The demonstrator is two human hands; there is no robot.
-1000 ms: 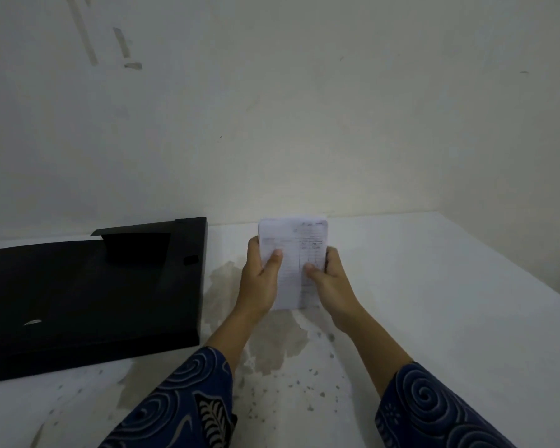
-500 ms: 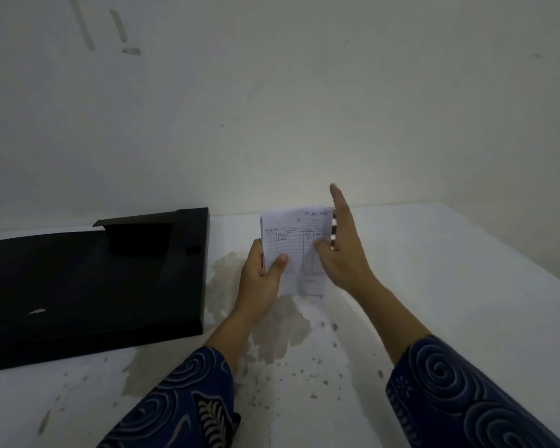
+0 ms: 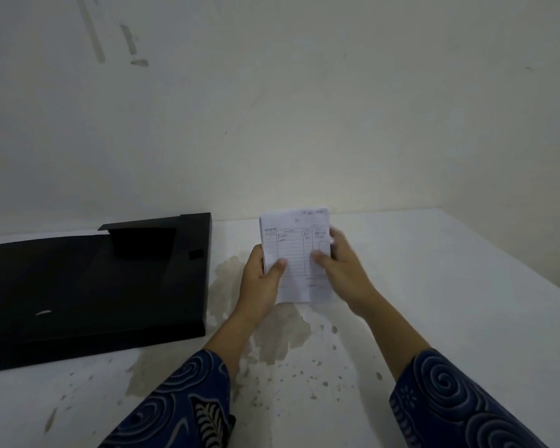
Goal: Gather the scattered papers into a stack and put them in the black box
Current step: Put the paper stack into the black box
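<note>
A stack of white printed papers stands upright in the air above the white surface, its ruled front sheet facing me. My left hand grips its left edge, thumb on the front. My right hand closes on the right edge, thumb pressed on the front sheet and fingers behind. The black box lies open and flat on the surface to the left of my hands, with a raised flap at its far right corner.
The white surface is stained and speckled below my hands. It ends at a wall behind and at an edge on the right. A small light scrap lies in the black box. Both forearms wear blue patterned sleeves.
My right hand had opened, fingers raised beside the stack; now it has come back down and closed on the right edge. The stack stays upright in my left hand.
</note>
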